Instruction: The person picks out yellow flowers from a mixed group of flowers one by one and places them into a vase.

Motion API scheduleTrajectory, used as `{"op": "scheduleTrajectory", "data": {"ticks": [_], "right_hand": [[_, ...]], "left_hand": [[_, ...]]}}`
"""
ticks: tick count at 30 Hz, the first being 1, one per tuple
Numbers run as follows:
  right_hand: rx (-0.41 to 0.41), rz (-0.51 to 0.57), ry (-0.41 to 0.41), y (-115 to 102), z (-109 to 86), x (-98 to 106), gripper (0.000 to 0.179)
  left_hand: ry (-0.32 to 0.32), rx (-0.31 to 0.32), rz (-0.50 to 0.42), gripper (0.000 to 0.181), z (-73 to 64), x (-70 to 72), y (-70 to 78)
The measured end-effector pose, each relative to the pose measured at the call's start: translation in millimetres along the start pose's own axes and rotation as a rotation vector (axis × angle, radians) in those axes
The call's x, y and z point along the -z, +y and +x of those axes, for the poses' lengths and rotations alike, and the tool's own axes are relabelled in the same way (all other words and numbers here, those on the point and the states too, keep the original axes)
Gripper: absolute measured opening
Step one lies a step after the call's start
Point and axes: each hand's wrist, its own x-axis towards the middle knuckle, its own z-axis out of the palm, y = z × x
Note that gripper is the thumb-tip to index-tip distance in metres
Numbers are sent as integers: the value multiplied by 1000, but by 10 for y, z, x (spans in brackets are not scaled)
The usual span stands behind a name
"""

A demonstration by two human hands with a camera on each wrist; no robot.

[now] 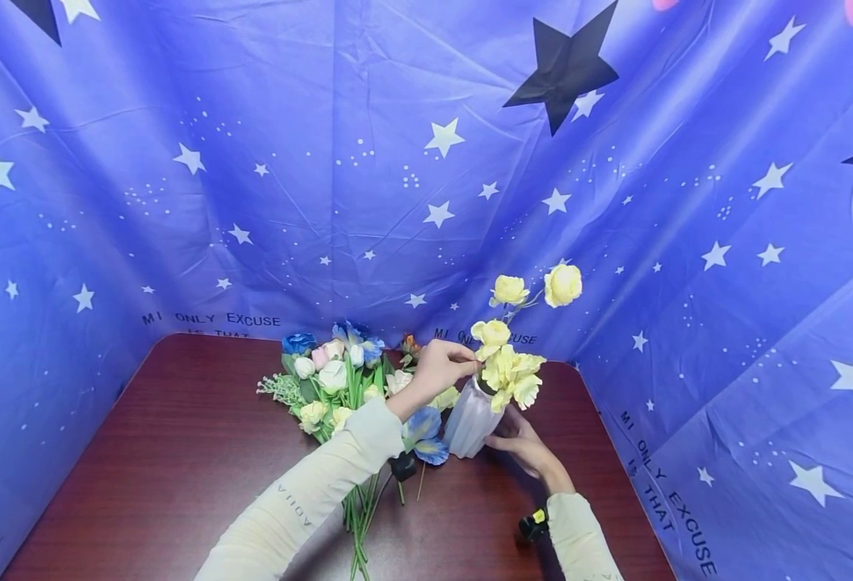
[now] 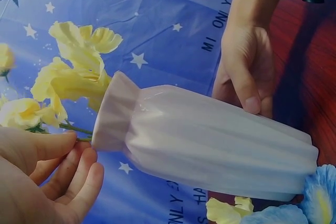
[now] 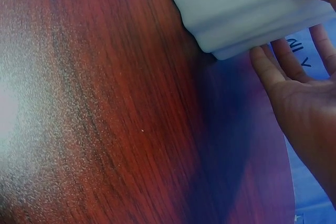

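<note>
A ribbed, pale white vase (image 1: 470,424) stands on the table, with yellow flowers (image 1: 511,373) rising from its mouth. My left hand (image 1: 436,371) is at the rim. In the left wrist view, the thumb and fingers of that hand (image 2: 52,174) pinch a thin green stem (image 2: 84,139) just outside the vase opening. The right hand (image 1: 526,445) holds the vase low on its right side, thumb in front and fingers partly hidden behind it. The right wrist view shows the fingers (image 3: 268,69) against the vase wall (image 3: 236,14).
Left of the vase lies a heap of flowers (image 1: 333,376), white, pink, yellow and blue, their green stems (image 1: 357,516) pointing towards the front edge. A blue iris-like flower (image 1: 426,437) lies close beside the vase base. Blue star-printed cloth (image 1: 382,161) surrounds the dark red table (image 1: 172,452).
</note>
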Motion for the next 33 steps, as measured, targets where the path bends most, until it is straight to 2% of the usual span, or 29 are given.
{"op": "scheduleTrajectory", "data": {"ticks": [5,16,27,33], "right_hand": [[8,5,0,7,8,-1,95],[15,4,10,-1,5,-12,90],[1,0,25,32,4,10,93],[0,-2,13,9,8,8,95]], "left_hand": [[8,0,-7,7,6,1,-19],[-52,50,-74,17,-3,68,-50],[-88,101,-59,18,-59,340,19],[-74,120,-34,21,-121,540,57]]}}
